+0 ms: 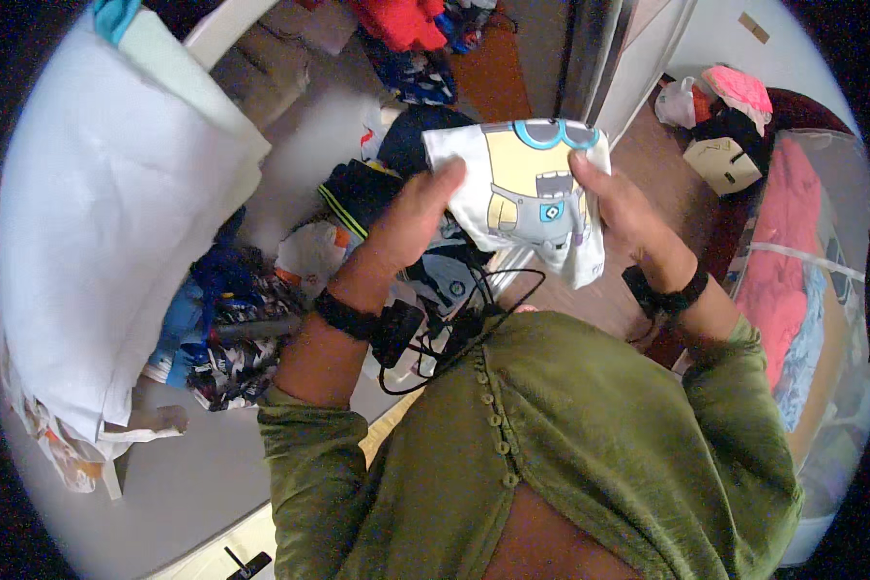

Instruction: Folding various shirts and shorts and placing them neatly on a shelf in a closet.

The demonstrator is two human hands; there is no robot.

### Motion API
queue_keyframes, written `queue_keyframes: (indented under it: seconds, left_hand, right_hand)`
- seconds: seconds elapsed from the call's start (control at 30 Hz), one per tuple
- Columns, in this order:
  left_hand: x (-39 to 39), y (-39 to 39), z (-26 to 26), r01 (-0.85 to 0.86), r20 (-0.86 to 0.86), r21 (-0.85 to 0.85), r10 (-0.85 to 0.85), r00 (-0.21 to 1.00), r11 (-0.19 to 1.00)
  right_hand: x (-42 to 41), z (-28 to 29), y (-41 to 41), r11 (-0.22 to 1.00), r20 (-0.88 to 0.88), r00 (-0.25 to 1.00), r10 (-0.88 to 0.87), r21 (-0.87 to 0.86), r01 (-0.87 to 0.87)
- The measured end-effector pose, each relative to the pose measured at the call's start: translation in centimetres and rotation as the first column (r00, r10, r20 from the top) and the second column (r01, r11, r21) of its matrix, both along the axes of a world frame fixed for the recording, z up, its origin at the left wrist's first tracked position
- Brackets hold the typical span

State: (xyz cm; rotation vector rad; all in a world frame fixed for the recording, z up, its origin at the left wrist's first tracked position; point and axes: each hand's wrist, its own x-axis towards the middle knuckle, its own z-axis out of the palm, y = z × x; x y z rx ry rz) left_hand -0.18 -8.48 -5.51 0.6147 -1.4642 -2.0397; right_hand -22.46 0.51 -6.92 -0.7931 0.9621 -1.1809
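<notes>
A folded white garment (522, 167), printed with a yellow cartoon figure in blue goggles and grey overalls, is held up in front of me. My left hand (417, 217) grips its left side with the thumb lying on top. On the opposite side, my right hand (627, 206) pinches the edge, thumb on the print. The fingers of both hands are mostly hidden beneath the cloth. Its lower edge hangs loose in soft folds. Below and left of it lie dark clothes with yellow stripes (355, 196) and a grey-blue garment (449, 279).
A large white cloth stack (116, 210) rises at the left over a grey surface (159, 500) strewn with clothes. Black cables (471, 341) dangle near my left wrist. To the right are a clear plastic bag of clothes (783, 268) and a cream bag (725, 167).
</notes>
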Motion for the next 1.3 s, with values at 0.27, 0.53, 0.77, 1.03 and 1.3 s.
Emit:
queue_keyframes:
  seconds: [0.27,0.53,0.77,1.03,1.3]
  left_hand:
    - [0.0,0.4,1.5,-0.025,-0.176,0.194,0.06,0.983,0.981]
    - [-0.6,0.2,7.7,0.085,-0.33,0.237,-0.002,0.944,0.968]
    - [-1.4,2.9,11.8,0.189,-0.349,0.211,-0.106,0.931,0.959]
    - [-3.5,3.4,16.2,0.187,-0.543,-0.021,-0.168,0.823,0.982]
    - [-4.0,3.3,20.5,-0.127,-0.619,-0.359,-0.134,0.774,0.924]
  right_hand:
    - [-0.2,4.9,-4.0,0.992,0.02,0.992,0.122,-0.002,-0.122]
    - [-0.8,9.1,-5.3,0.942,-0.076,0.98,0.182,-0.272,-0.196]
    - [-1.3,13.5,-2.7,0.932,-0.12,0.992,0.046,-0.352,-0.086]
    - [-1.7,22.0,-3.5,0.823,-0.266,0.942,-0.206,-0.567,0.02]
    - [0.9,35.5,-11.1,0.581,-0.56,0.706,-0.433,-0.772,-0.256]
